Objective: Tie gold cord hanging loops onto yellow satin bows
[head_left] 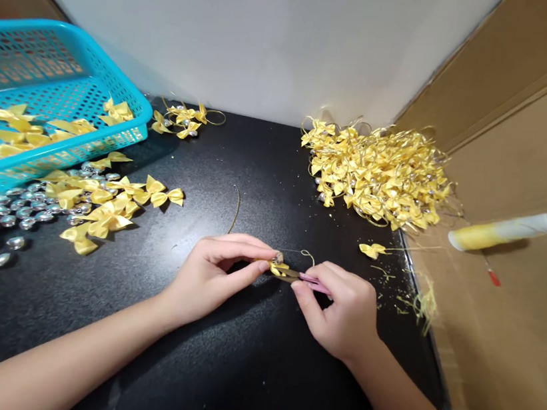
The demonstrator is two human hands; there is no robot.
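My left hand (212,271) pinches a yellow ribbon bow (277,270) between thumb and fingertips, just above the black tabletop. A small silvery bead (278,257) sits at the bow, partly covered by the fingers. From behind that hand a thin gold cord (237,208) curves up and away. My right hand (348,309) is closed around small pink-handled scissors (314,282), whose blades point left and meet the bow. Whether the blades are cutting is too small to tell. A fine thread with a loop (307,256) runs above the blades.
A turquoise basket (141,107) with bows stands left. Silver beads (6,221) and loose bows (112,207) lie before it. At the back right is a heap of corded bows (378,172). A yellow-white roll (504,232), a single bow (372,250) and thread scraps (425,306) lie right.
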